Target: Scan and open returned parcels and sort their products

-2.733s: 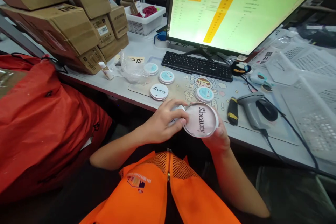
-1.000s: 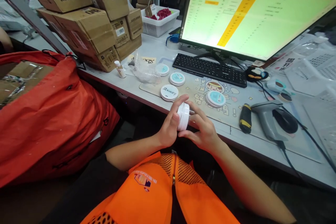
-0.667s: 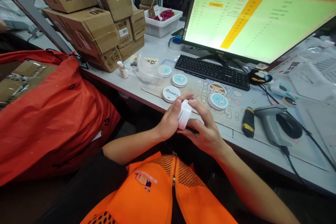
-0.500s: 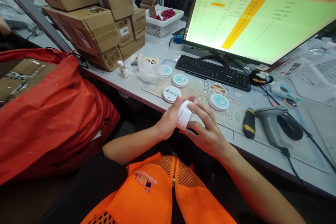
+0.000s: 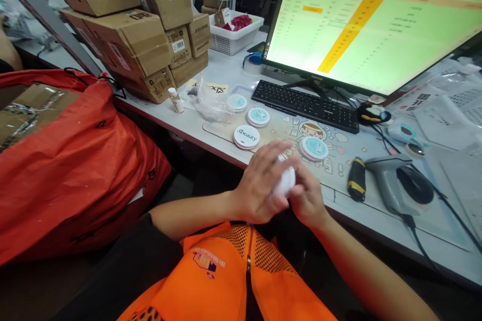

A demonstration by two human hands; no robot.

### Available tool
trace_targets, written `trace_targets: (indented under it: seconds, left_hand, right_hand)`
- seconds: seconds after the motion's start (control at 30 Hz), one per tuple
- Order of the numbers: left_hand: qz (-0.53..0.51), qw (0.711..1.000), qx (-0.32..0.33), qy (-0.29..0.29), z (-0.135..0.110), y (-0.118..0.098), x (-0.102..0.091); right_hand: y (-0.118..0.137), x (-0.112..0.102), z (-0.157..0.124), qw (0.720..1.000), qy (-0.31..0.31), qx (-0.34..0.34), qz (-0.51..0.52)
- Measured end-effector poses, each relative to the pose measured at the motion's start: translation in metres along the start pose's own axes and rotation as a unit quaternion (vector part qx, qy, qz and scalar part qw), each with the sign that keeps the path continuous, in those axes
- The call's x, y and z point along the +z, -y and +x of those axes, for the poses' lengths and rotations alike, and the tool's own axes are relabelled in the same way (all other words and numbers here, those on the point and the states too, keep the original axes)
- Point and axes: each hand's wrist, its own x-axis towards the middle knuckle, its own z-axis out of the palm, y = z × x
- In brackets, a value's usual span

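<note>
A white round jar (image 5: 285, 181) is held between my two hands over the desk's front edge, partly hidden and slightly blurred. My left hand (image 5: 259, 183) wraps its near left side, fingers bent across it. Against the right side, my right hand (image 5: 309, 194) grips it with curled fingers. Just beyond lies a flat round container lettered "beauty" (image 5: 246, 136). Other round containers with pale blue labels lie near it: one on the right (image 5: 315, 148), one behind (image 5: 258, 116) and one farther back (image 5: 237, 102).
A small white bottle (image 5: 175, 100) and crumpled clear plastic (image 5: 211, 103) are at the left. Stacked cartons (image 5: 124, 40) rise behind a red bag (image 5: 124, 160). A keyboard (image 5: 305, 105), monitor (image 5: 361, 25), yellow-black cutter (image 5: 357, 179) and grey scanner (image 5: 389, 180) occupy the right.
The jar has moved a little right and been turned in my hands. My left hand has shifted right and now covers more of it.
</note>
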Motion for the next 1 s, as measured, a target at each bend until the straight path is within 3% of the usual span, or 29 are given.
trace_targets:
  seconds: [0.07,0.2,0.3,0.37,0.47,0.57,0.77,0.9,1.0]
  left_hand:
    - [0.132,0.984,0.115,0.043,0.003,0.004,-0.003]
    - [0.226,0.942,0.2,0.146,0.023,0.025,-0.022]
    - [0.293,0.935,0.129,0.153,0.045,0.056,-0.039]
    - [0.342,0.921,0.065,0.176,0.057,0.08,-0.045]
    - [0.39,0.888,0.01,0.244,0.063,0.111,-0.045]
    - [0.405,0.873,-0.019,0.271,0.058,0.131,-0.041]
    - [0.318,0.93,0.071,0.168,0.045,0.141,-0.047]
    - [0.289,0.951,0.089,0.061,0.037,0.123,-0.06]
    - [0.282,0.955,0.085,0.01,0.031,0.096,-0.066]
  right_hand:
    - [-0.01,0.004,-0.001,0.986,-0.01,0.121,0.112]
    - [-0.034,-0.009,0.026,0.969,-0.001,0.198,0.146]
    - [-0.051,-0.03,0.079,0.977,-0.059,0.198,0.058]
    - [-0.061,-0.036,0.12,0.977,-0.078,0.17,-0.098]
    - [-0.074,-0.028,0.174,0.919,0.006,0.188,-0.346]
    - [-0.087,-0.009,0.209,0.868,0.087,0.244,-0.423]
    - [-0.099,0.004,0.228,0.829,0.096,0.315,-0.452]
    - [-0.084,-0.021,0.213,0.843,0.022,0.313,-0.437]
    - [-0.059,-0.049,0.175,0.87,-0.028,0.307,-0.385]
